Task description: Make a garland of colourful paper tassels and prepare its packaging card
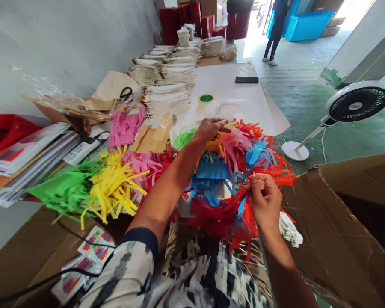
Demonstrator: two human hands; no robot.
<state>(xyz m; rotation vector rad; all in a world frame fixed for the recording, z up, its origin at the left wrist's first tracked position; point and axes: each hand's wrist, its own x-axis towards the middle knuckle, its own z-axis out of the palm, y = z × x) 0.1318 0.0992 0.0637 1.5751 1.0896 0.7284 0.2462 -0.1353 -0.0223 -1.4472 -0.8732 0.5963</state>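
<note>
My left hand (pixel 211 129) reaches over the far side of a colourful fringe pile, beside yellow strips (pixel 213 145). Its fingers look bent together; what they hold, if anything, is hidden. Closer to my body, my right hand (pixel 265 194) pinches the gathered end of a red paper tassel (pixel 216 214), whose strips spread leftward. A small white tip shows at those fingertips. Between the hands lie a blue fringed sheet (pixel 213 169), a light blue tassel (pixel 259 153) and pink strips (pixel 235 141). Orange-red fringe (pixel 280 169) borders the right side.
Left of my arm are yellow (pixel 115 184) and green fringes (pixel 67 188). Behind lie pink fringe (pixel 126 126), scissors (pixel 125 94), a tape roll (pixel 206 99) and stacked cream bundles (pixel 167 100). A fan (pixel 356 105) and cardboard box (pixel 343 214) stand right; a person (pixel 276 30) stands beyond.
</note>
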